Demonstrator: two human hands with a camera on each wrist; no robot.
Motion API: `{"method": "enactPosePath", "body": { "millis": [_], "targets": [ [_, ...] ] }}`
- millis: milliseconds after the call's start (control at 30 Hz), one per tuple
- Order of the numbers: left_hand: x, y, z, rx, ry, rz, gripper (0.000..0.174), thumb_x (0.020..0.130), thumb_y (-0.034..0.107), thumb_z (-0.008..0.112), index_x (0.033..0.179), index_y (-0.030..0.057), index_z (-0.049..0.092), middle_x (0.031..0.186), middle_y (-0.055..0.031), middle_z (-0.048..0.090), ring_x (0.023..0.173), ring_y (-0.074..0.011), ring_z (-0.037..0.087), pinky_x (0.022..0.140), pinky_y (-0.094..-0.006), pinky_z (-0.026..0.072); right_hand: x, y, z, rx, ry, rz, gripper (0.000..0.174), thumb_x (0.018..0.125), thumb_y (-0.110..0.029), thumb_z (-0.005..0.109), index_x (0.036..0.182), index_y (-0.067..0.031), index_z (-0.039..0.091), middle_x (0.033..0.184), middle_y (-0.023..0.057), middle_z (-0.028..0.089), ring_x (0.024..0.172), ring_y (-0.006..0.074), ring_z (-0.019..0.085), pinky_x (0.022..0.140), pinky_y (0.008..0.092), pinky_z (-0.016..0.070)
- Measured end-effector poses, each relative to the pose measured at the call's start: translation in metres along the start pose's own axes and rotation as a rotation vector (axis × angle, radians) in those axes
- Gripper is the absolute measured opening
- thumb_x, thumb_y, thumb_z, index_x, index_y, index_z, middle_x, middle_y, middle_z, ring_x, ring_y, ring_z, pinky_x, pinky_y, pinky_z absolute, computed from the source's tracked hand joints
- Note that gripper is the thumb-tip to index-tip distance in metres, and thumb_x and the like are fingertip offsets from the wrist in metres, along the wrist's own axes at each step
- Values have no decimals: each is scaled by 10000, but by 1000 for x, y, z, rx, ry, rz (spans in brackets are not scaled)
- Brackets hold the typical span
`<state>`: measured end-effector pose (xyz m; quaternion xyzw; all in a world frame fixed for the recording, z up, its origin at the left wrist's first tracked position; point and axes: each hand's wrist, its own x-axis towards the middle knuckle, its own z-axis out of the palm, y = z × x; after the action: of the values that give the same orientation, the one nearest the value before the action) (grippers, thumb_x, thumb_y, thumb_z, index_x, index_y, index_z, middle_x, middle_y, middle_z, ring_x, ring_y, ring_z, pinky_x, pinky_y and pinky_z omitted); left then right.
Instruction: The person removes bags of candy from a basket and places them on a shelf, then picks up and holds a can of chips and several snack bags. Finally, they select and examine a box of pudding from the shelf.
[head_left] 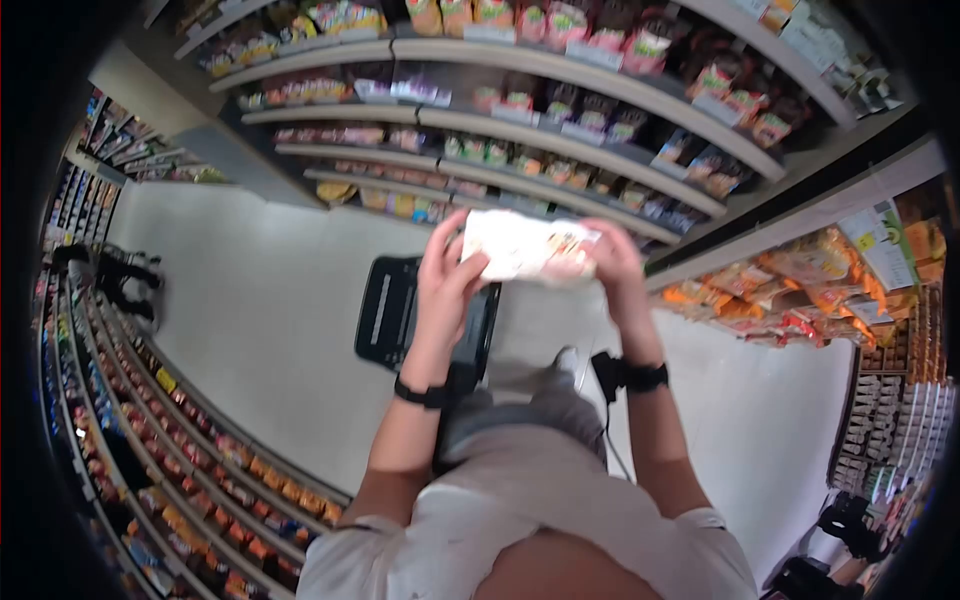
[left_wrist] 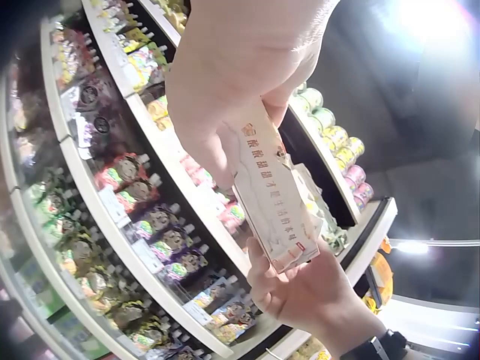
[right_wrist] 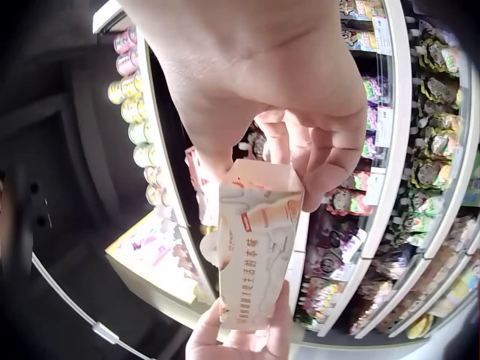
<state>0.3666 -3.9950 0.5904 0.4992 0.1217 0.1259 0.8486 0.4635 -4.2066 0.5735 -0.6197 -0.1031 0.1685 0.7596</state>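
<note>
A pale printed carton (head_left: 520,245) with a column of characters along its narrow side is held up in front of the shelves. My left hand (head_left: 445,265) grips its left end, thumb on the near face. The thumb and fingers of my right hand (head_left: 618,262) are around the other end. In the left wrist view, the carton's printed side (left_wrist: 274,199) runs between both hands, with the right hand (left_wrist: 307,296) at its lower end. The right wrist view shows the carton (right_wrist: 259,251) below the right hand (right_wrist: 262,97), with the left hand (right_wrist: 240,345) at its far end.
Curved shelves (head_left: 590,70) of small packaged snacks stand ahead. A black basket (head_left: 385,315) sits on the floor below my hands. Orange bags (head_left: 800,275) fill a display at the right, and more shelves (head_left: 190,440) curve along the left. A person in dark clothing (head_left: 125,280) is at the far left.
</note>
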Motion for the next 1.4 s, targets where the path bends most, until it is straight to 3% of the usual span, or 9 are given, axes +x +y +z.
{"method": "enactPosePath", "body": {
  "millis": [300, 467, 567, 633, 700, 767, 833, 1000, 1400],
  "targets": [
    [-8, -118, -293, -149, 631, -114, 588, 879, 62, 609, 1417, 109, 377, 1270, -141, 558, 1084, -273, 631, 810, -360, 571, -33, 173, 89, -394, -103, 295, 419, 888, -102, 687, 1288, -80, 567, 1043, 60, 679, 886, 147, 645, 772, 272, 525],
    [-10, -234, -415, 49, 944, -262, 603, 743, -30, 655, 1301, 3, 428, 1170, -169, 584, 960, -307, 665, 763, -405, 590, -55, 230, 127, -1151, -298, -119, 565, 818, -259, 735, 1335, -143, 538, 1423, 152, 461, 1335, 382, 428, 1082, 530, 372],
    [-21, -289, -437, 194, 1005, -347, 489, 699, 50, 708, 1149, -27, 531, 1040, -192, 641, 897, -337, 692, 752, -418, 596, -57, 217, 154, -1482, -399, -203, 527, 829, -279, 731, 1309, -144, 561, 1394, 148, 491, 1364, 357, 408, 1050, 653, 337],
    [-18, -327, -445, 1127, 935, -493, 365, 714, 189, 721, 1008, -7, 631, 882, -192, 679, 824, -361, 710, 732, -444, 594, -55, 252, 144, -1484, -437, -215, 473, 846, -331, 699, 1279, -173, 593, 1384, 108, 512, 1377, 331, 387, 1002, 728, 293],
    [-22, -394, -478, 1224, 837, -583, 329, 743, 296, 697, 910, 13, 678, 768, -181, 682, 770, -397, 706, 709, -486, 583, -59, 264, 138, -1625, -583, -145, 425, 855, -393, 689, 1229, -198, 638, 1339, 63, 560, 1339, 281, 431, 1031, 629, 322],
    [-28, -449, -483, 1914, -45, -196, 325, 810, 327, 670, 937, 27, 661, 861, -145, 683, 893, -376, 691, 771, -498, 562, -61, 283, 144, -1277, -359, -383, 141, 752, -199, 675, 859, -113, 642, 901, 60, 621, 961, 250, 583, 877, 508, 444],
    [-10, -486, -475, 1010, 716, -770, 329, 856, 378, 627, 1006, 89, 672, 961, -122, 672, 1031, -335, 648, 865, -489, 519, -52, 275, 151, -1344, -302, -440, 128, 675, -163, 667, 799, -152, 641, 859, 0, 608, 873, 243, 583, 860, 518, 427],
    [-20, -601, -489, 1795, 15, -1038, 518, 920, 568, 521, 1214, 164, 657, 1346, -74, 567, 1215, -294, 541, 940, -578, 439, -52, 280, 156, -1303, -203, -411, 194, 649, -95, 725, 827, -162, 684, 819, -9, 616, 772, 216, 584, 799, 465, 414],
    [-40, -668, -338, 1160, -187, -808, 433, 914, 496, 557, 1112, 138, 701, 1165, -145, 636, 1057, -280, 610, 897, -529, 474, -50, 265, 170, -1356, -193, -387, 159, 646, -90, 745, 726, -183, 644, 779, -39, 623, 796, 185, 606, 787, 446, 392]
  ]
}}
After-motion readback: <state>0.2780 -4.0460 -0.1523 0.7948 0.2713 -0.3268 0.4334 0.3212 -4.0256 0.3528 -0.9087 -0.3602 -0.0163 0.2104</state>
